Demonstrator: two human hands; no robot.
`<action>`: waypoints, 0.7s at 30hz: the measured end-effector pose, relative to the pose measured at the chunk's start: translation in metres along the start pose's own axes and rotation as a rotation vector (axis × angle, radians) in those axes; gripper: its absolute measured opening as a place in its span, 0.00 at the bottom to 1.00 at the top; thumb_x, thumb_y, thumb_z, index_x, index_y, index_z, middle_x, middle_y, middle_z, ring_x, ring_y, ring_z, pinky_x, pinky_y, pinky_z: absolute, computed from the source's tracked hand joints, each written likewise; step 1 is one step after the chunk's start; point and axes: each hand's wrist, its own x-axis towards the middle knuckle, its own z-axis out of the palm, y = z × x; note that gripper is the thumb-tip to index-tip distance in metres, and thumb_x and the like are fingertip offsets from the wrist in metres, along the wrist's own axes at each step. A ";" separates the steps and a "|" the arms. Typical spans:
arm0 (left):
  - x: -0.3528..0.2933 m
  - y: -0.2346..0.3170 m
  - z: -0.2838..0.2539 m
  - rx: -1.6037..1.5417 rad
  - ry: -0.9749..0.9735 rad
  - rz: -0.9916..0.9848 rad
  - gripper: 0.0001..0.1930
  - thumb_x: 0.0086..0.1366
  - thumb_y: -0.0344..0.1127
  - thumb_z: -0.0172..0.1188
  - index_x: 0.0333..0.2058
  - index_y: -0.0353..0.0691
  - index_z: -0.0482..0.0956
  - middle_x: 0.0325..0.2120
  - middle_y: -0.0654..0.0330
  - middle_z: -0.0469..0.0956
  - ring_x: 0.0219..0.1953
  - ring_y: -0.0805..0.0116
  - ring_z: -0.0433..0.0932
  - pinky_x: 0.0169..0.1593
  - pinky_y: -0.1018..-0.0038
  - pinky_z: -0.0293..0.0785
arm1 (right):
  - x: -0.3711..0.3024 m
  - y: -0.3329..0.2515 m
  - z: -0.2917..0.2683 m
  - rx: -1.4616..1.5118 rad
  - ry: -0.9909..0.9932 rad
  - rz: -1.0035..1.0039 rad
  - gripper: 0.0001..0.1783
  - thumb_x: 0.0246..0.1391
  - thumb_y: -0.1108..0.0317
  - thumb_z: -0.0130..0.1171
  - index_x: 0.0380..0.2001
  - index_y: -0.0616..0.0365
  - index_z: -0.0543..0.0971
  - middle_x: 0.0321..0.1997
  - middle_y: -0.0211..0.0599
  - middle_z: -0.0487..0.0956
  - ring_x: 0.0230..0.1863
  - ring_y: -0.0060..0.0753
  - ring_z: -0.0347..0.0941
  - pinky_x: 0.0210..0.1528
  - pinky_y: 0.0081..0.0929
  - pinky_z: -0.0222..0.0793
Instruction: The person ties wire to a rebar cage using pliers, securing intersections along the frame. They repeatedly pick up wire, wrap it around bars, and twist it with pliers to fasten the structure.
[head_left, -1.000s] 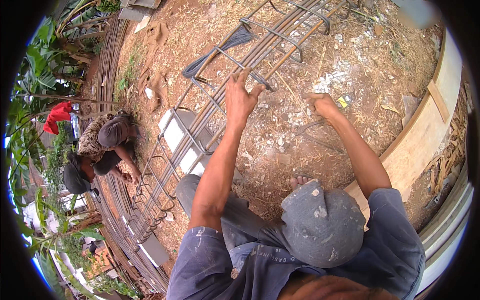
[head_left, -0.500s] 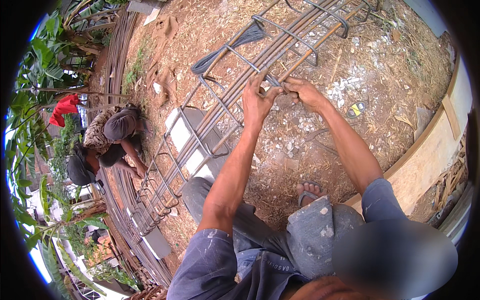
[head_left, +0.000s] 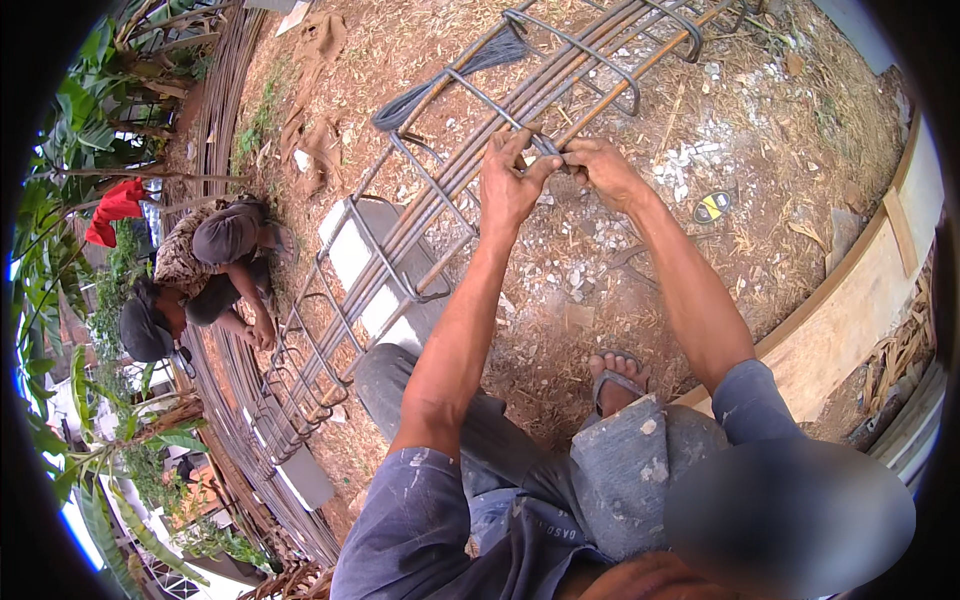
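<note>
A long rebar cage point(head_left: 428, 208) of rusty rods and bent square stirrups runs diagonally from upper right to lower left. My left hand point(head_left: 508, 190) is closed at a stirrup by the bars, with thumb and fingers pinching its grey steel. Just to the right, my right hand point(head_left: 608, 175) is closed too, its fingertips pressed together at the same stirrup's near side. Whatever sits between the right fingertips is too small to make out. Beyond my left hand, a bundle of thin dark wire point(head_left: 485, 62) hangs over the cage.
White blocks point(head_left: 345, 240) support the cage. At left, another person point(head_left: 225, 240) crouches by its far end. Long steel rods point(head_left: 218, 110) lie behind. White rubble point(head_left: 690, 165) and straw cover the ground. A plywood board point(head_left: 830, 350) edges the right side.
Both hands stay at the stirrup, and the right fingers have drawn in closer to the left thumb. The cage and the crouching person appear slightly further left in view.
</note>
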 end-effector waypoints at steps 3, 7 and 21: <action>0.000 -0.004 -0.002 0.014 -0.003 0.023 0.25 0.49 0.39 0.74 0.48 0.44 0.82 0.33 0.62 0.72 0.32 0.69 0.70 0.34 0.71 0.69 | -0.001 -0.004 -0.005 0.075 -0.110 0.015 0.11 0.59 0.73 0.51 0.38 0.64 0.81 0.28 0.29 0.75 0.31 0.21 0.66 0.37 0.21 0.63; -0.004 -0.005 -0.001 0.027 0.016 0.061 0.23 0.49 0.36 0.73 0.46 0.40 0.82 0.37 0.56 0.76 0.34 0.62 0.74 0.39 0.67 0.72 | -0.011 -0.003 0.009 0.090 0.267 0.030 0.12 0.59 0.70 0.52 0.38 0.65 0.81 0.27 0.31 0.78 0.27 0.22 0.68 0.32 0.23 0.66; -0.007 -0.010 0.002 0.018 0.023 0.325 0.05 0.56 0.26 0.66 0.33 0.38 0.85 0.30 0.58 0.80 0.35 0.64 0.79 0.37 0.69 0.75 | -0.013 0.005 0.003 0.176 -0.015 -0.097 0.23 0.45 0.56 0.75 0.37 0.60 0.81 0.30 0.30 0.79 0.25 0.16 0.68 0.23 0.15 0.61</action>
